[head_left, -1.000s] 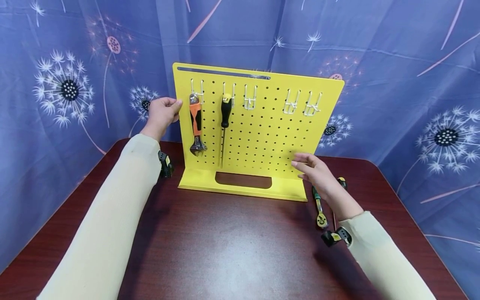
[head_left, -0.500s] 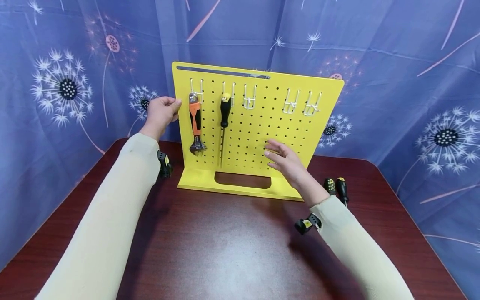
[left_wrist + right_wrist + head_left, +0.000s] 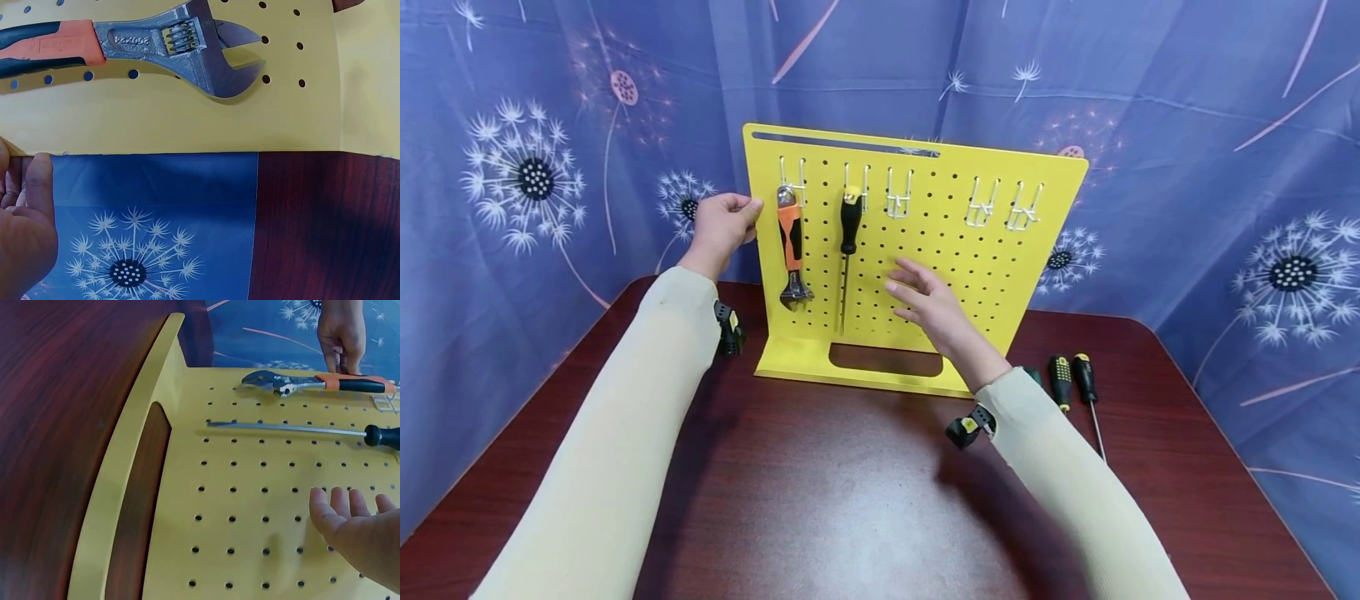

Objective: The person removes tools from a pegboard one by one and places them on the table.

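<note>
A yellow pegboard (image 3: 970, 275) stands upright on the table, and my left hand (image 3: 722, 229) pinches its left edge between thumb and fingers. Close to that hand hangs an adjustable wrench (image 3: 792, 242) with an orange and black handle, its jaw end down; the left wrist view shows its metal head (image 3: 212, 56) near the board's edge. Beside it a screwdriver (image 3: 851, 225) with a black handle and yellow top hangs tip down. My right hand (image 3: 928, 304), fingers spread and holding nothing, is in front of the board, right of the screwdriver's shaft.
Several white wire hooks (image 3: 981, 204) sit along the board's upper part. Right of the board lie two more screwdrivers (image 3: 1084, 379) (image 3: 1061, 382) and a green handle (image 3: 1033, 374) partly hidden by my right sleeve. A blue dandelion-print curtain (image 3: 1187, 167) hangs behind the table.
My right hand has moved left and slightly up, from the board's right side towards the hanging screwdriver. Tools at the right have come out from behind it. The left hand stays at the edge.
</note>
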`<action>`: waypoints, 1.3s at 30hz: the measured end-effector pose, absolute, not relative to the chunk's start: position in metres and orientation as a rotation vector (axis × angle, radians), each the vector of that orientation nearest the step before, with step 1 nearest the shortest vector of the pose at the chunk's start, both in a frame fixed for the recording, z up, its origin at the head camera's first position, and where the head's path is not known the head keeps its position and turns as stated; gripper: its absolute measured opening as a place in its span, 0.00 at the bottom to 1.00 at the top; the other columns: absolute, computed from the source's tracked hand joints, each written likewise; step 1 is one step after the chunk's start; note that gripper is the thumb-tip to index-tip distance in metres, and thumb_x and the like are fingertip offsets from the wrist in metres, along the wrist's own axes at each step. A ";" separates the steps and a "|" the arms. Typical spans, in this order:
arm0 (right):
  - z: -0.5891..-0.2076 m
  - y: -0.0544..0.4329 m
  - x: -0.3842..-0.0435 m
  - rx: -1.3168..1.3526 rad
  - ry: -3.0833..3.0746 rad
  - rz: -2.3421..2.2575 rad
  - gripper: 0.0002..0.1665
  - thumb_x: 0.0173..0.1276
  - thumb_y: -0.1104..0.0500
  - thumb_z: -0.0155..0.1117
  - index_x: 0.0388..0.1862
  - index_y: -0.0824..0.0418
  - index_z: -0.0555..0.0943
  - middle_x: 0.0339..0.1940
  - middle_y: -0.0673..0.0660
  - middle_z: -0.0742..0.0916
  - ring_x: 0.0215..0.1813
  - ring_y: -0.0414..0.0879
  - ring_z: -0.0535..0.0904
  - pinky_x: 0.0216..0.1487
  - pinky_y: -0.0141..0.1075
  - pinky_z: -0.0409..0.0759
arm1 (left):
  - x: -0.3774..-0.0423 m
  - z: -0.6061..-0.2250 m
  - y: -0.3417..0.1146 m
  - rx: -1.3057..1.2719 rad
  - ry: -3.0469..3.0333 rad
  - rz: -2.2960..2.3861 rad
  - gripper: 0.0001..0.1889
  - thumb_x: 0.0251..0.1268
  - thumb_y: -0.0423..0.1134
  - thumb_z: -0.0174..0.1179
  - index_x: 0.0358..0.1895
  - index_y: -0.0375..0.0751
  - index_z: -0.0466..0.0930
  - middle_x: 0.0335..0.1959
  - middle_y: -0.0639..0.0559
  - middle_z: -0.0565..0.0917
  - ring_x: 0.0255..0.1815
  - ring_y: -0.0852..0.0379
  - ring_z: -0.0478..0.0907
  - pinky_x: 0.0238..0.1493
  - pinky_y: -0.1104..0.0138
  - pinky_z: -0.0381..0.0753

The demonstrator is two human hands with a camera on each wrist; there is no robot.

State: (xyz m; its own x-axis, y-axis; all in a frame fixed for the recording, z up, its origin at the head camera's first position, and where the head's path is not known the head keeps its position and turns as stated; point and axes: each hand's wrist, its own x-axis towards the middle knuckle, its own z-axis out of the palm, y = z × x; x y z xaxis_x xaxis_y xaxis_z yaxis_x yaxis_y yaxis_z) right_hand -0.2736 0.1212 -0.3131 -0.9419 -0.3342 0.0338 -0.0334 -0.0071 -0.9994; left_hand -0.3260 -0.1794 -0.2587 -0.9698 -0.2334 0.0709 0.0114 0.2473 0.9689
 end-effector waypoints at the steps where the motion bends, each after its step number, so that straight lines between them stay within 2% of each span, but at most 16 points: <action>1: -0.312 0.118 -0.274 -0.388 2.042 -2.061 0.37 0.80 0.61 0.54 0.83 0.60 0.55 0.80 0.66 0.66 0.81 0.61 0.63 0.80 0.59 0.65 | -0.326 -0.259 -0.179 0.211 -2.318 -1.801 0.20 0.79 0.45 0.55 0.61 0.33 0.79 0.35 0.64 0.75 0.39 0.68 0.73 0.50 0.72 0.81; 8: -0.307 0.102 -0.279 -0.368 2.032 -2.083 0.38 0.79 0.61 0.56 0.83 0.57 0.57 0.80 0.64 0.68 0.80 0.60 0.65 0.80 0.57 0.67 | -0.326 -0.258 -0.179 0.207 -2.341 -1.800 0.22 0.79 0.47 0.54 0.64 0.33 0.78 0.38 0.63 0.75 0.41 0.68 0.73 0.50 0.72 0.81; 17: -0.301 0.089 -0.288 -0.354 2.018 -2.088 0.38 0.78 0.61 0.58 0.83 0.56 0.59 0.79 0.63 0.71 0.79 0.58 0.68 0.80 0.54 0.67 | -0.326 -0.259 -0.180 0.190 -2.326 -1.800 0.21 0.80 0.45 0.54 0.61 0.32 0.79 0.35 0.63 0.76 0.40 0.68 0.74 0.49 0.73 0.81; 25: -0.301 0.079 -0.295 -0.314 1.957 -2.148 0.36 0.79 0.62 0.57 0.82 0.58 0.60 0.78 0.64 0.70 0.80 0.58 0.66 0.79 0.54 0.69 | -0.327 -0.259 -0.182 0.196 -2.333 -1.803 0.22 0.80 0.46 0.54 0.63 0.32 0.78 0.37 0.64 0.76 0.40 0.69 0.74 0.55 0.70 0.82; 39: -0.301 0.067 -0.299 -0.293 1.927 -2.182 0.34 0.79 0.63 0.57 0.80 0.60 0.62 0.77 0.65 0.71 0.79 0.57 0.67 0.81 0.50 0.66 | -0.328 -0.261 -0.182 0.190 -2.302 -1.818 0.20 0.79 0.45 0.56 0.60 0.33 0.80 0.35 0.64 0.76 0.39 0.68 0.74 0.42 0.77 0.80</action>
State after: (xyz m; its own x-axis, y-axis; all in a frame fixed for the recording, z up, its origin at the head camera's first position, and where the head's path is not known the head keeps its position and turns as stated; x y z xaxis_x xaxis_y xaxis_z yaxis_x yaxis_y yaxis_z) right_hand -0.2986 0.0674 -0.3012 -0.9569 -0.2905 0.0062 0.0298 -0.1193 -0.9924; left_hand -0.3283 -0.1822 -0.2610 -0.9714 -0.2243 0.0781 0.0239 0.2348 0.9717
